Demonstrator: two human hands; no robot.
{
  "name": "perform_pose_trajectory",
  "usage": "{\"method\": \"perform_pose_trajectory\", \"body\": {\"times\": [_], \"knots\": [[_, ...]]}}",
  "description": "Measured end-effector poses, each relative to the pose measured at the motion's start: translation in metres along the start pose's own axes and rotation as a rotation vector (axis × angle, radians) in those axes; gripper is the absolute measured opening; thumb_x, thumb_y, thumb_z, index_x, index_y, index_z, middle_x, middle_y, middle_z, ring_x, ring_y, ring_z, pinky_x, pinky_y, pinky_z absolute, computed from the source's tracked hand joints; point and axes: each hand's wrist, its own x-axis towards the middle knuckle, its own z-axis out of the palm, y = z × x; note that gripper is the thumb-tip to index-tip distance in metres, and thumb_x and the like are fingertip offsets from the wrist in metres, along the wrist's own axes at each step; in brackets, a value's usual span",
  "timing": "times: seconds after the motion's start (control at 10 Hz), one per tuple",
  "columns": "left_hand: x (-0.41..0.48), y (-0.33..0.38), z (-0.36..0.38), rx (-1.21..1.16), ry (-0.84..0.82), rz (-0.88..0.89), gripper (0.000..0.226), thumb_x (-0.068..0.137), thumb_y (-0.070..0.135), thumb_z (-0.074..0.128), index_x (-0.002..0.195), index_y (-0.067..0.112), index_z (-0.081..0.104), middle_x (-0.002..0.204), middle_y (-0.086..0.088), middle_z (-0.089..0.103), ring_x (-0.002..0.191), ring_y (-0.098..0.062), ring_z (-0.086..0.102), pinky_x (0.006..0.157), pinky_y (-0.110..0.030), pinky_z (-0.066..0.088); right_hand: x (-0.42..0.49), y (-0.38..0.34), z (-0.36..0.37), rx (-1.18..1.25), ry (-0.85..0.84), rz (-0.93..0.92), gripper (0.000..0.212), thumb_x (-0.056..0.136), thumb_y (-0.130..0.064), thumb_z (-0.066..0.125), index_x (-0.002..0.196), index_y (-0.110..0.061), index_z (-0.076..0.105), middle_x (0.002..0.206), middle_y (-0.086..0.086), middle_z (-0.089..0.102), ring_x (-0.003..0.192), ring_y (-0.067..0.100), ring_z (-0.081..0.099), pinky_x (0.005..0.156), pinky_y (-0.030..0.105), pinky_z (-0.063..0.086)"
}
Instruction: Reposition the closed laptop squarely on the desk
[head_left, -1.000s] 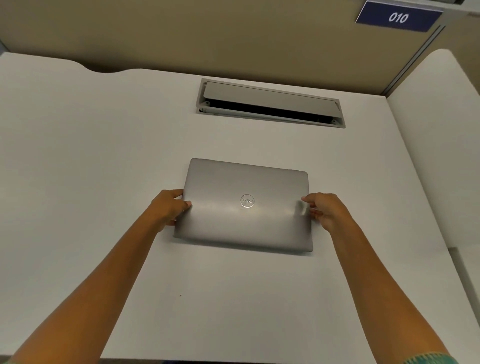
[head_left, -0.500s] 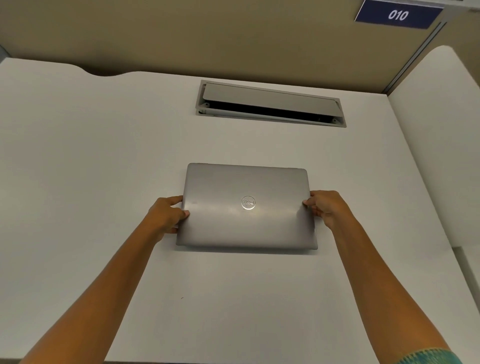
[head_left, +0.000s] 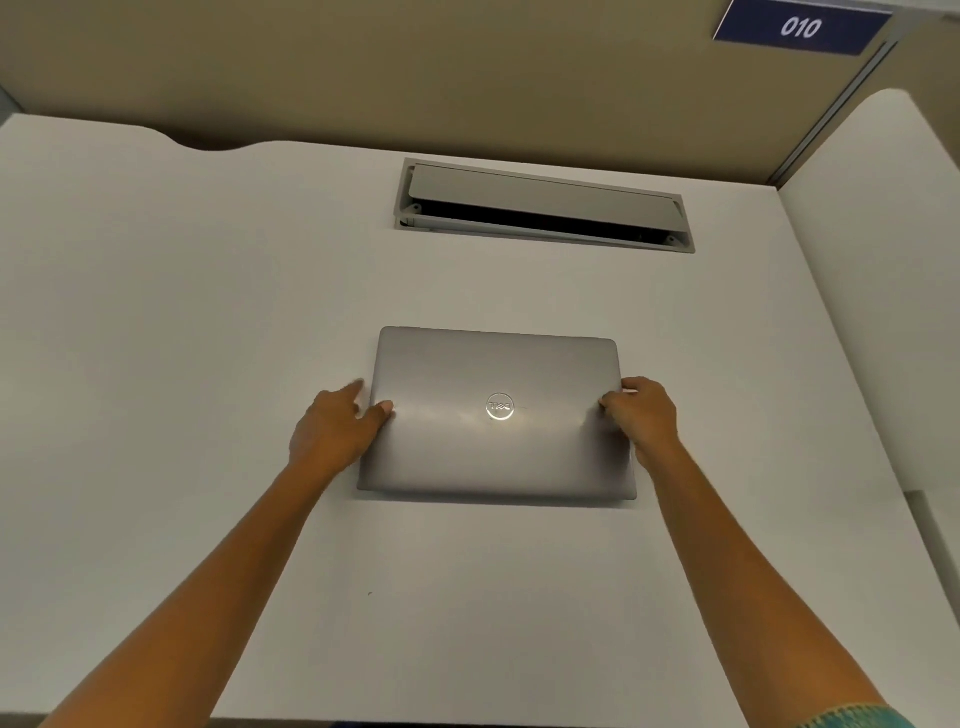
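Note:
A closed grey laptop with a round logo on its lid lies flat in the middle of the white desk. Its edges run nearly parallel to the desk's front edge. My left hand grips the laptop's left edge, thumb on the lid and index finger stretched out along the side. My right hand grips the right edge, thumb on the lid and fingers curled around the side.
A grey cable hatch with its flap partly open is set into the desk behind the laptop. A beige partition with a blue "010" sign backs the desk. A white divider stands at the right.
The laptop has turned slightly between my hands, so its edges line up more squarely with the desk. Both hands kept their hold on its sides. My left index finger has stretched out.

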Motion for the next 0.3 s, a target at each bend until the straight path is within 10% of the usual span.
{"method": "perform_pose_trajectory", "body": {"times": [0.3], "knots": [[-0.005,0.033,0.028,0.301,0.377,0.486,0.076,0.096,0.055,0.028,0.153,0.008,0.009,0.161,-0.014,0.018,0.149,-0.031,0.017,0.118,-0.046,0.023,-0.033,-0.010,0.049,-0.407,0.367,-0.582,0.055,0.090,-0.023,0.054,0.140,-0.004,0.039,0.150,0.023,0.033,0.139,0.039,0.028,0.113,0.049,0.030]]}}
